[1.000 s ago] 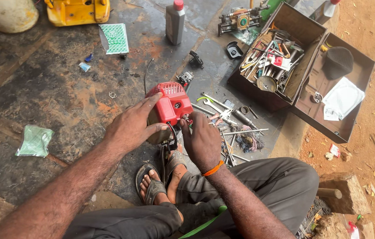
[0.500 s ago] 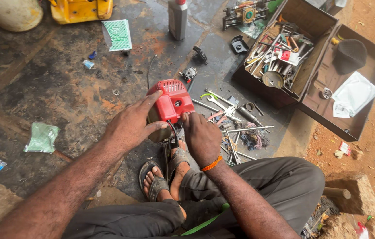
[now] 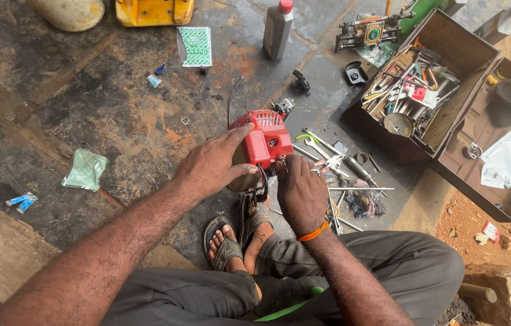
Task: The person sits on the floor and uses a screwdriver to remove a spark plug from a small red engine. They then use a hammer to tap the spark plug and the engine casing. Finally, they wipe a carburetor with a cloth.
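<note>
Stained, oily concrete floor (image 3: 116,121) forms the ground on which everything is spread. At the centre, the left hand (image 3: 210,166) is laid over the near side of a small red engine (image 3: 262,142), its fingers (image 3: 231,134) spread and pressed flat on the housing, so the engine is steadied rather than clasped. The right hand (image 3: 300,190) is set against the engine's lower right edge; its fingertips are curled in at the casing, but whether anything small is pinched between them cannot be told (the knuckles hide it). An orange band (image 3: 314,231) is worn on that wrist.

Compared with the views of half a second and a second ago, the engine and both hands are found in nearly the same places, the right hand having been drawn slightly closer to the casing; the work on the engine is judged to be in progress, with no part yet seen removed.

Just beside the right hand, loose wrenches (image 3: 319,145) and rods are scattered on the floor. Further right, an open brown toolbox (image 3: 479,57) is filled with tools. Beyond the engine stand a grey bottle with a red cap (image 3: 277,30) and a green packet (image 3: 195,46); a crumpled green wrapper (image 3: 86,169) lies to the left.
</note>
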